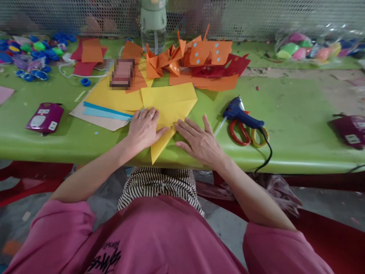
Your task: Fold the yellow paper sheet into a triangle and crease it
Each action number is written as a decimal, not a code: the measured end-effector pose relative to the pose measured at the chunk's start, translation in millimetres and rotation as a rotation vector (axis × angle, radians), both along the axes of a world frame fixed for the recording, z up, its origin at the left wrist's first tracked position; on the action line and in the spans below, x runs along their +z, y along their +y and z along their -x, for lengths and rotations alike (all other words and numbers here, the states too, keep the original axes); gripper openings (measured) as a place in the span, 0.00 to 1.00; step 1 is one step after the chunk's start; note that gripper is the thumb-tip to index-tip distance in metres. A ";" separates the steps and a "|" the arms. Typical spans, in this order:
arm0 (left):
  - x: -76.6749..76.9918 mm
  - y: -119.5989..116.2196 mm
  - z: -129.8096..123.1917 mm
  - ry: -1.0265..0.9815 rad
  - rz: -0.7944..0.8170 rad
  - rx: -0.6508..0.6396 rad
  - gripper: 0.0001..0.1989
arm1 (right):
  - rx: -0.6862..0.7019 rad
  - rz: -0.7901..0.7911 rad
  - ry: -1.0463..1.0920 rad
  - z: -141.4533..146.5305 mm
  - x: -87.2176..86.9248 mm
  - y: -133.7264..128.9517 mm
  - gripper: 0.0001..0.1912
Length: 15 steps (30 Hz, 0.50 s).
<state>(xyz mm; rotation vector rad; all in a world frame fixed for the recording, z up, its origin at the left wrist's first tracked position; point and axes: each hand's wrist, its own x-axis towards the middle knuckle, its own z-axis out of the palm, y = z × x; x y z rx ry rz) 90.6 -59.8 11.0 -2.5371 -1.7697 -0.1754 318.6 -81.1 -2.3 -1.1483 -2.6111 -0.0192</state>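
A folded sheet of yellow paper [171, 101] lies on the green table, one pointed corner aimed at me. My left hand [145, 127] rests flat on its left side, fingers extended, a ring on one finger. On the lower right edge of the paper, the fingertips of my right hand [201, 142] press down, with fingers stretched and thumb apart. Beneath and to the left are more yellow sheets [114, 95], blue paper [107, 112] and a pale sheet [114, 125].
Right of my hands lie a blue glue gun [242, 114] and scissors [239, 135] with red and yellow handles. Behind stand orange paper shapes [196, 53] and a water bottle [154, 28]. A purple box [45, 118] sits at left, another purple box [350, 129] at right.
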 end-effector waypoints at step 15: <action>10.8 3.2 -2.3 0.062 0.089 0.023 0.33 | 0.288 -0.103 0.170 18.7 -1.9 -23.6 0.20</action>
